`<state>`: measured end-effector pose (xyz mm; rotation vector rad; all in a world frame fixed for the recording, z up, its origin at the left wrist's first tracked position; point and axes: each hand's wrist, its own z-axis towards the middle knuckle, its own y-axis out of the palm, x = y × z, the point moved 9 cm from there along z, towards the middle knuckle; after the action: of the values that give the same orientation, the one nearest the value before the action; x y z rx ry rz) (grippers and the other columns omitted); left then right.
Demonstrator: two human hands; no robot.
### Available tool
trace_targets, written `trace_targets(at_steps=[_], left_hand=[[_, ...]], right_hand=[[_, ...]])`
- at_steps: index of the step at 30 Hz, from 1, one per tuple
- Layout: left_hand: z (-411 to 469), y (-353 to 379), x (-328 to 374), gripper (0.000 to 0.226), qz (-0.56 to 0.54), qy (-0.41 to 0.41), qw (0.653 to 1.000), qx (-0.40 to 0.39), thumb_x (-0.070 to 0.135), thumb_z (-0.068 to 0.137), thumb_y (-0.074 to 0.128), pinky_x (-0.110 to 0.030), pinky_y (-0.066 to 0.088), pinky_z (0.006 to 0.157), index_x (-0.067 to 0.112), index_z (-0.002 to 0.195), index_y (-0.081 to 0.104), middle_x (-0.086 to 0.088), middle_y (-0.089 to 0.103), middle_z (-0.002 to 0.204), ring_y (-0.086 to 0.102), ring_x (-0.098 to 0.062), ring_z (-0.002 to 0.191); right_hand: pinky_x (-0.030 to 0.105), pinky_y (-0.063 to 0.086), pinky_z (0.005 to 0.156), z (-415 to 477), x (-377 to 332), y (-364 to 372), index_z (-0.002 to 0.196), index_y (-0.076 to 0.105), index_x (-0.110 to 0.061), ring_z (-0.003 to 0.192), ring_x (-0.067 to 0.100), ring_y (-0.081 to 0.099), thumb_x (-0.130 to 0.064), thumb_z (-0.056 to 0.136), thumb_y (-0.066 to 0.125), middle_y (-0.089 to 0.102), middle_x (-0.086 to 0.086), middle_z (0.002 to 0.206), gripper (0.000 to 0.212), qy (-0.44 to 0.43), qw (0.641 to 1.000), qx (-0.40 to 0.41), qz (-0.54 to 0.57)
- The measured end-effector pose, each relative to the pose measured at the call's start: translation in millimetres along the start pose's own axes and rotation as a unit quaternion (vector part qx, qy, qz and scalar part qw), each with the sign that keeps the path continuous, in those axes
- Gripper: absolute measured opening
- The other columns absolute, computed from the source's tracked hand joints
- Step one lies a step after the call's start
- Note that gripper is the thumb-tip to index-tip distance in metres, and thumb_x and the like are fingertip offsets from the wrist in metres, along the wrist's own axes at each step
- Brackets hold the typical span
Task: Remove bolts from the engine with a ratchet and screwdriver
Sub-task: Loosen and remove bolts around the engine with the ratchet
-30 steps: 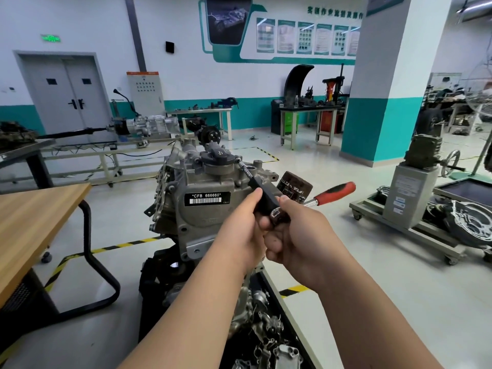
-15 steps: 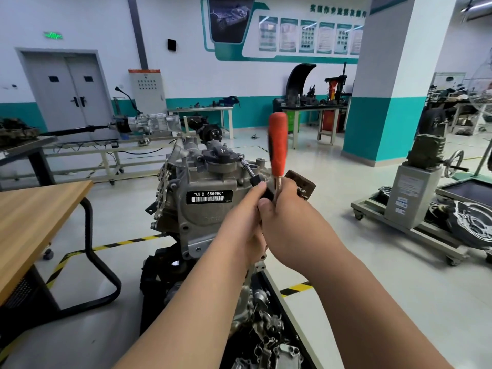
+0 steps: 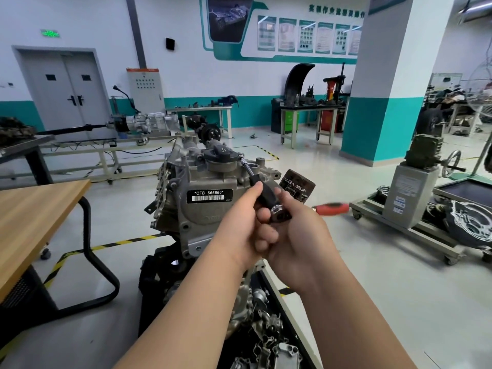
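Note:
A grey engine (image 3: 202, 206) with a black "CFB 666660" label stands on a stand in front of me. A black-handled screwdriver (image 3: 262, 191) slants up from my hands, its bit on a bolt (image 3: 241, 156) beside the black cap on top of the engine. My left hand (image 3: 243, 222) grips the screwdriver handle. A ratchet sits on the handle's end, with its chrome head (image 3: 279, 213) at my fingers and its red handle (image 3: 331, 208) pointing right. My right hand (image 3: 295, 235) holds the ratchet near its head.
A brown oil filter (image 3: 298, 185) sticks out of the engine just behind my hands. A wooden table (image 3: 34, 214) stands at the left. Loose metal parts (image 3: 269, 339) lie in a tray below. A cart with a gearbox (image 3: 415, 198) stands to the right.
The ratchet's red handle has swung from pointing straight up half a second ago back down to the right. My hands stay at the screwdriver.

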<state>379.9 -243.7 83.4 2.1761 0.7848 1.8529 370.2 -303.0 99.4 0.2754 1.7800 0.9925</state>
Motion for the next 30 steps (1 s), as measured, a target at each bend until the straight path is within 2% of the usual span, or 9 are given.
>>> trace_targets(at_steps=[3,6,13,17,21,24,26,28,30], left_hand=[[2,-4,1,0.037,-0.024,-0.007,1.0,0.002,0.044,0.096,0.053,-0.013,0.029,0.024,0.009,0.106,0.061,0.006,0.055,0.059,0.048,-0.006,0.028],[-1,-5,-1,0.036,-0.014,-0.009,1.0,0.006,0.041,0.096,0.054,-0.012,0.031,0.026,0.007,0.097,0.067,0.008,0.057,0.056,0.05,-0.005,0.03],[1,-8,0,0.034,-0.004,-0.006,1.0,0.026,0.045,0.092,0.059,-0.012,0.025,0.025,0.012,0.083,0.06,0.01,0.048,0.041,0.043,-0.006,0.026],[2,-3,0,0.047,0.016,-0.002,1.0,0.012,0.048,0.094,0.053,-0.015,0.03,0.038,0.017,0.06,0.065,0.005,0.046,0.048,0.043,-0.012,0.036],[0,-1,8,0.026,-0.003,0.023,0.999,0.023,0.038,0.097,0.053,-0.028,0.046,0.078,0.015,0.096,0.065,-0.004,0.065,0.086,0.059,-0.018,0.082],[1,0,6,0.023,-0.005,0.006,1.0,0.014,0.036,0.097,0.053,-0.023,0.046,0.065,0.018,0.099,0.067,0.003,0.064,0.068,0.06,-0.01,0.066],[1,1,5,0.023,-0.003,-0.001,1.0,0.013,0.037,0.096,0.055,-0.019,0.04,0.053,0.021,0.082,0.062,0.007,0.057,0.057,0.052,-0.007,0.054],[2,1,4,0.027,-0.005,-0.003,1.0,0.013,0.038,0.097,0.054,-0.018,0.037,0.051,0.022,0.075,0.058,0.008,0.055,0.054,0.05,-0.006,0.051],[3,2,5,0.025,-0.006,0.005,1.0,0.0,0.039,0.097,0.053,-0.021,0.042,0.054,0.02,0.086,0.065,0.006,0.059,0.055,0.057,-0.008,0.054]], right_hand=[[0.015,0.032,0.036,-4,11,7,0.102,0.052,-0.025,0.033,0.008,0.034,-0.029,0.101,0.04,0.051,0.002,0.061,0.012,0.067,0.983,-0.029,0.169],[0.014,0.032,0.037,-5,12,5,0.107,0.048,-0.022,0.033,0.008,0.034,-0.029,0.101,0.036,0.052,0.002,0.063,0.015,0.066,0.982,-0.025,0.176],[0.019,0.034,0.035,-6,8,1,0.105,0.052,-0.012,0.034,0.01,0.035,-0.031,0.102,0.038,0.052,0.003,0.06,0.024,0.042,0.997,0.015,0.067],[0.03,0.039,0.048,-4,-14,-8,0.1,0.053,-0.008,0.04,0.018,0.039,-0.033,0.101,0.04,0.053,0.005,0.06,0.029,-0.043,0.982,0.067,-0.17],[0.032,0.043,0.058,-11,-51,9,0.135,0.033,-0.009,0.063,0.021,0.052,-0.036,0.101,0.038,0.058,0.003,0.079,0.044,-0.191,0.806,0.095,-0.552],[0.032,0.037,0.057,-19,-52,27,0.149,0.003,-0.016,0.071,0.024,0.055,-0.034,0.103,0.032,0.057,0.001,0.084,0.058,-0.24,0.597,0.103,-0.759],[0.032,0.033,0.051,-23,-50,35,0.15,-0.009,-0.019,0.07,0.026,0.054,-0.032,0.103,0.03,0.056,0.002,0.085,0.063,-0.267,0.482,0.116,-0.826],[0.032,0.031,0.05,-22,-47,35,0.15,-0.01,-0.02,0.067,0.025,0.05,-0.032,0.102,0.031,0.051,0.0,0.082,0.064,-0.266,0.474,0.116,-0.831],[0.034,0.036,0.058,-19,-47,31,0.151,-0.006,-0.019,0.071,0.025,0.05,-0.034,0.102,0.031,0.052,0.0,0.086,0.063,-0.269,0.535,0.109,-0.794]])
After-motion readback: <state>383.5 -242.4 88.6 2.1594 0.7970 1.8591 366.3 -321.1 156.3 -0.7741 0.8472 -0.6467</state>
